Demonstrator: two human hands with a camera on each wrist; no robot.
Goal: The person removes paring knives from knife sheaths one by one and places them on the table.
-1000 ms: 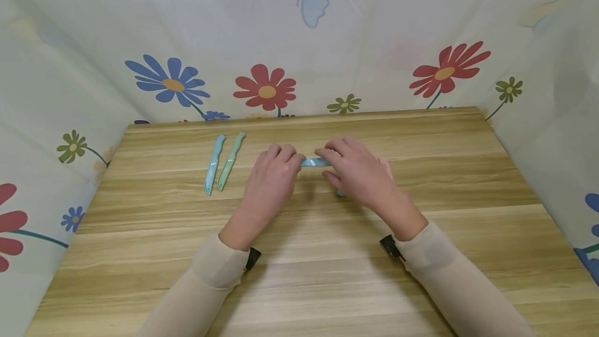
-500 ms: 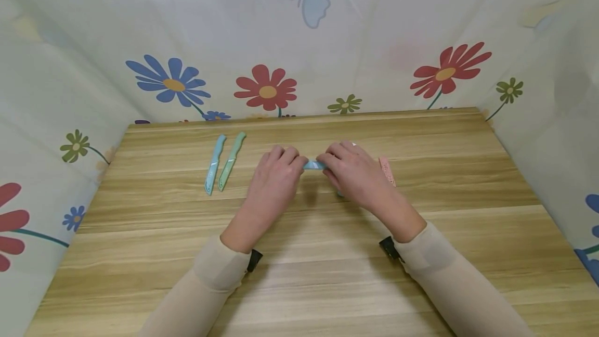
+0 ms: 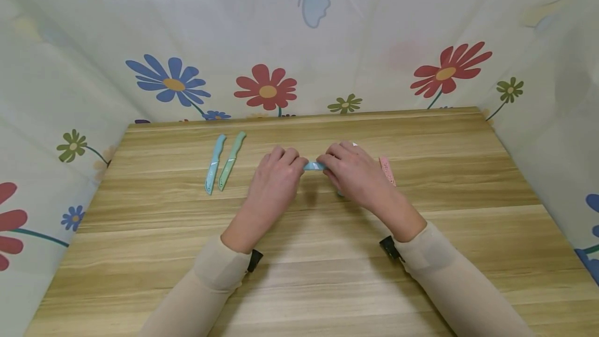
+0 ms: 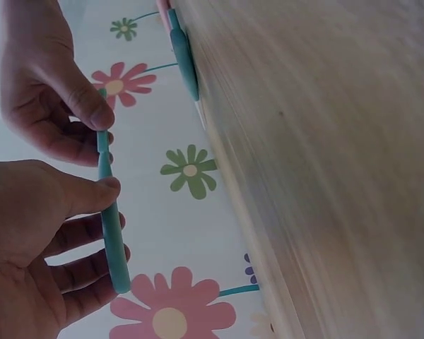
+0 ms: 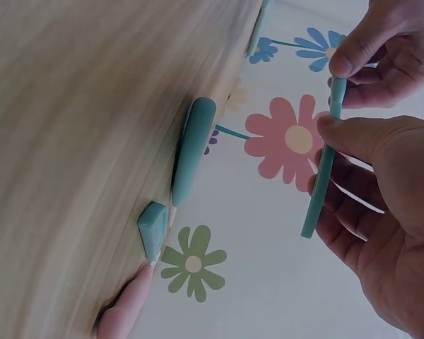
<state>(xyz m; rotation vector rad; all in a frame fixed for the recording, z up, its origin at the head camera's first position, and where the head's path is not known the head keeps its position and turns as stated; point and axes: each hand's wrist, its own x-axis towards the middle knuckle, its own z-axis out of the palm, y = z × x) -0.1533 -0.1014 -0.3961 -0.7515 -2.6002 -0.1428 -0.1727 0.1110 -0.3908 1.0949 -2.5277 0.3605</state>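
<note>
Both hands hold one slim light-blue knife (image 3: 314, 166) level above the table, its blade inside a matching sheath. My left hand (image 3: 277, 178) pinches the handle (image 4: 114, 244) between thumb and fingers. At the other end, my right hand (image 3: 357, 177) pinches the sheath (image 5: 321, 187), thumb on one side and fingers on the other. Only a short middle stretch shows between the hands in the head view. Under the right hand lies another blue-green handle (image 5: 196, 152), mostly hidden from the head camera.
To the left, a sheathed blue knife (image 3: 215, 164) and a sheathed green knife (image 3: 231, 161) lie side by side on the wooden table (image 3: 309, 285). A pink patterned piece (image 3: 387, 171) lies right of the right hand. Flowered cloth (image 3: 374, 40) hangs behind.
The right fingers have closed in on the sheath and slid slightly toward the left hand. Both hands shifted a little; over the last half second they hold nearly still.
</note>
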